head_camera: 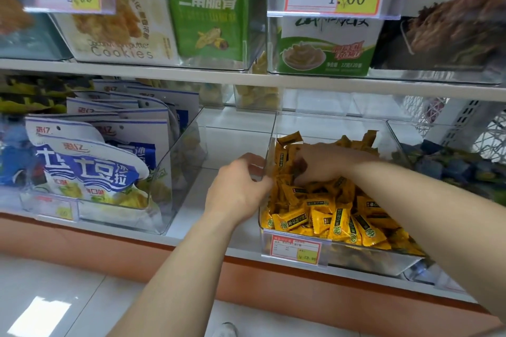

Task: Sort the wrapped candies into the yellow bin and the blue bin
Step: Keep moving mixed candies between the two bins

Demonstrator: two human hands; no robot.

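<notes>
Yellow candy sorting: risk of spillage and mis-sort.
Pinches side wall of clear plastic bin (328, 124) with left hand (241, 180); digs right hand (323, 164), fingers curled down, into heaped yellow wrapped candies (328, 216) beneath it. Cannot tell whether anything is gripped. Could flick pieces over the low front edge, or drag strays toward clear bin of blue candies (427, 131) right of that hand.

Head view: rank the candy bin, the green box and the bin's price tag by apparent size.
1. Candy bin, largest.
2. Green box.
3. Bin's price tag, smallest, though nearest the camera.
</notes>
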